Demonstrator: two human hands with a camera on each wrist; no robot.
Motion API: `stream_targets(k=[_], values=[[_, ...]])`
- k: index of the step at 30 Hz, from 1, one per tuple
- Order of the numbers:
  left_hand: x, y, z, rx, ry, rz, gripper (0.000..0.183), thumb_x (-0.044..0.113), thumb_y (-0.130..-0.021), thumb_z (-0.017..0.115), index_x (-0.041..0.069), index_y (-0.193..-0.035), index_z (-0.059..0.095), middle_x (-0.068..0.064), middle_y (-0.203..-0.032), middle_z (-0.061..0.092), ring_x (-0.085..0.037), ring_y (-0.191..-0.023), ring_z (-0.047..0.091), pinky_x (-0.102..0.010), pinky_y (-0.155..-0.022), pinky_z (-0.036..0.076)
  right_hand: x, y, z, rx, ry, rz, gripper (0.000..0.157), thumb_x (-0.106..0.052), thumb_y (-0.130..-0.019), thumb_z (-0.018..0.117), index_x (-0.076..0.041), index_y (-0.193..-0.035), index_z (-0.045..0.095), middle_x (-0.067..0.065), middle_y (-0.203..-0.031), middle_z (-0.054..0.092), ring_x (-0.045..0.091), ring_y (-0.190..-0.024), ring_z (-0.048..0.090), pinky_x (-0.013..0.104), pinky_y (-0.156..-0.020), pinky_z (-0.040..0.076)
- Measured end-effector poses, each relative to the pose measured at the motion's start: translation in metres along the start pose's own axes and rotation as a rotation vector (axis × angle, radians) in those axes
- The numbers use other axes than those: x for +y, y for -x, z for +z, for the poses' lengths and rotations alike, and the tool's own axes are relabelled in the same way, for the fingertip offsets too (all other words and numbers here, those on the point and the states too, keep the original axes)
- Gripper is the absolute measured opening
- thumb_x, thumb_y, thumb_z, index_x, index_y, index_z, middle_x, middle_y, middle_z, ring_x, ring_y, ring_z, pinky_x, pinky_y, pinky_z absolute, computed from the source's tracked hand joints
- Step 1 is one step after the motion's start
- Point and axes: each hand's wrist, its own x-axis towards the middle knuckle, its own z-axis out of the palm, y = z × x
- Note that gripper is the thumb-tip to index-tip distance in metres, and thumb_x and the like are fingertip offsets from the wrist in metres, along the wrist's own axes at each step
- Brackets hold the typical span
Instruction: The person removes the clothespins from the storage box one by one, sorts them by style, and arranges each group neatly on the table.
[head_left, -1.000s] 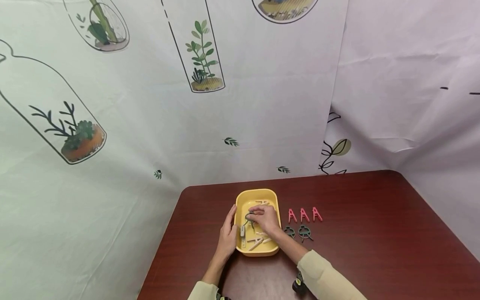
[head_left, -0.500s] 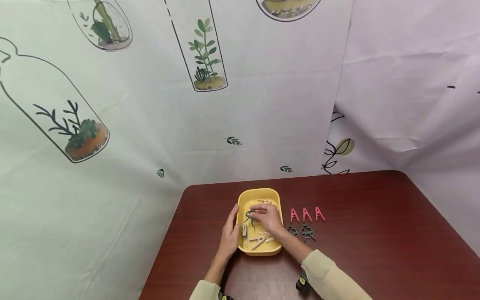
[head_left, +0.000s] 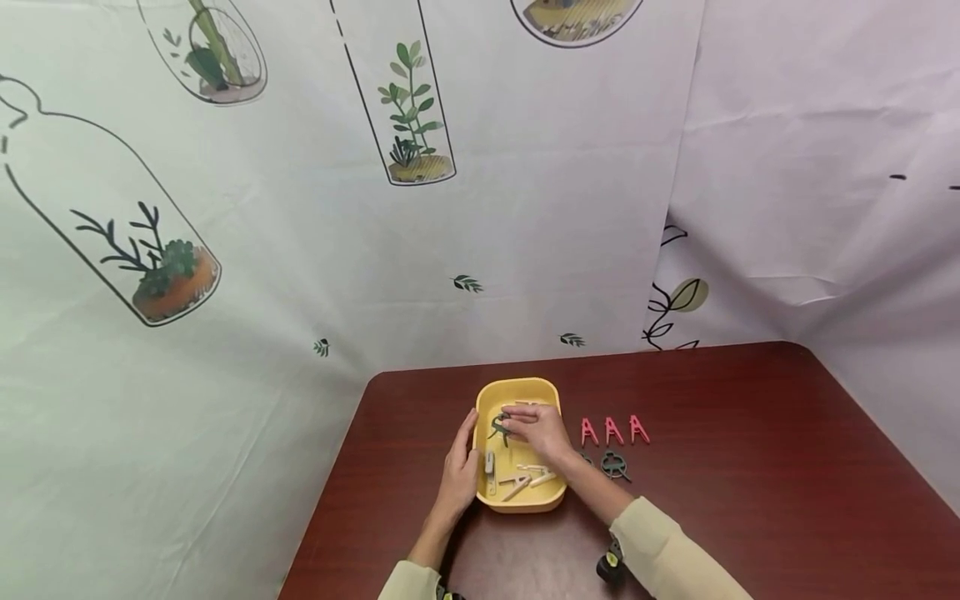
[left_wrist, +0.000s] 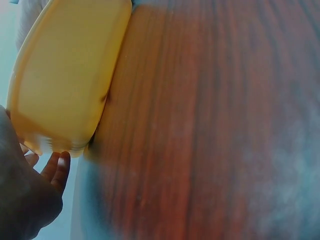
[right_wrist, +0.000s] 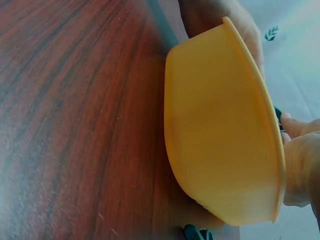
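At the yellow tray (head_left: pixel 517 505), a left hand (head_left: pixel 456 477) is touching the left wall and a right hand (head_left: pixel 542 429) is pinching a dark green ring clip (head_left: pixel 500 427).
Along the tray's outer left side, the left hand's fingers are lying mostly extended, gripping nothing small; just inside that wall, a grey clip (head_left: pixel 489 462) is resting. Inside the tray, the ring clip is hanging from the right hand's nearly closed thumb and fingers, while beige clothespins (head_left: pixel 517 488) are lying at its near end. Right of the tray, three pink clothespins (head_left: pixel 612 428) are lying in a row; nearer, green ring clips (head_left: pixel 612 467) are lying, one partly hidden by the forearm.
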Motion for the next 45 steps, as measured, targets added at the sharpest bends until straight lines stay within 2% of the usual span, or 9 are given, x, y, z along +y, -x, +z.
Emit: stream_targets(k=[9, 15, 20, 28, 35, 40, 45], values=[[-0.003, 0.003, 0.002, 0.007, 0.01, -0.02, 0.066, -0.012, -0.1, 0.046, 0.008, -0.162, 0.043, -0.011, -0.169, 0.039, -0.028, -0.156, 0.032, -0.022, -0.119, 0.023, -0.013, 0.004, -0.015, 0.006, -0.061, -0.018, 0.029, 0.005, -0.094, 0.076, 0.012, -0.122, 0.073, 0.029, -0.116, 0.074, 0.033, -0.101, 0.077, 0.037, -0.083, 0.061], [-0.001, 0.002, 0.003, 0.007, 0.012, -0.024, 0.066, -0.014, -0.099, 0.046, 0.006, -0.162, 0.043, -0.01, -0.169, 0.039, -0.028, -0.156, 0.033, -0.017, -0.117, 0.022, -0.023, 0.004, -0.033, 0.065, -0.067, -0.038, 0.029, 0.006, -0.093, 0.077, 0.014, -0.12, 0.074, 0.025, -0.112, 0.077, 0.022, -0.091, 0.078, 0.035, -0.08, 0.062], [-0.002, 0.002, 0.003, 0.016, 0.013, -0.005, 0.067, -0.016, -0.097, 0.046, 0.003, -0.161, 0.043, -0.016, -0.168, 0.039, -0.03, -0.155, 0.033, -0.014, -0.116, 0.021, -0.031, 0.004, -0.053, 0.095, -0.025, -0.063, 0.028, 0.004, -0.093, 0.077, 0.011, -0.119, 0.075, 0.022, -0.113, 0.077, 0.017, -0.088, 0.078, 0.034, -0.08, 0.062], [-0.002, 0.002, 0.001, 0.022, 0.01, 0.013, 0.067, -0.016, -0.097, 0.046, 0.004, -0.162, 0.043, -0.014, -0.168, 0.04, -0.031, -0.155, 0.034, -0.012, -0.116, 0.02, -0.042, 0.009, -0.084, 0.138, 0.037, -0.112, 0.029, -0.001, -0.094, 0.079, 0.009, -0.121, 0.076, 0.017, -0.108, 0.079, 0.014, -0.086, 0.077, 0.049, -0.088, 0.06], [0.0, 0.001, 0.0, 0.011, 0.013, 0.016, 0.066, -0.015, -0.098, 0.046, 0.003, -0.162, 0.042, -0.017, -0.168, 0.038, -0.029, -0.155, 0.034, -0.013, -0.116, 0.021, -0.046, 0.016, -0.111, 0.184, 0.109, -0.124, 0.03, -0.007, -0.094, 0.081, 0.007, -0.12, 0.077, 0.011, -0.104, 0.08, 0.011, -0.083, 0.074, 0.03, -0.078, 0.06], [-0.001, 0.002, 0.001, 0.011, 0.005, 0.022, 0.067, -0.016, -0.097, 0.046, 0.002, -0.162, 0.042, -0.02, -0.167, 0.038, -0.032, -0.155, 0.034, -0.012, -0.115, 0.02, -0.045, 0.023, -0.128, 0.215, 0.138, -0.116, 0.032, -0.009, -0.094, 0.081, 0.007, -0.121, 0.076, 0.011, -0.104, 0.08, 0.008, -0.084, 0.074, 0.027, -0.076, 0.059], [-0.002, 0.001, 0.001, 0.011, -0.001, 0.019, 0.066, -0.016, -0.098, 0.046, 0.001, -0.161, 0.042, -0.018, -0.168, 0.038, -0.031, -0.155, 0.034, -0.012, -0.116, 0.021, -0.045, 0.03, -0.147, 0.246, 0.179, -0.101, 0.031, -0.011, -0.094, 0.082, 0.005, -0.12, 0.077, 0.009, -0.103, 0.081, 0.009, -0.084, 0.076, 0.027, -0.075, 0.059]])
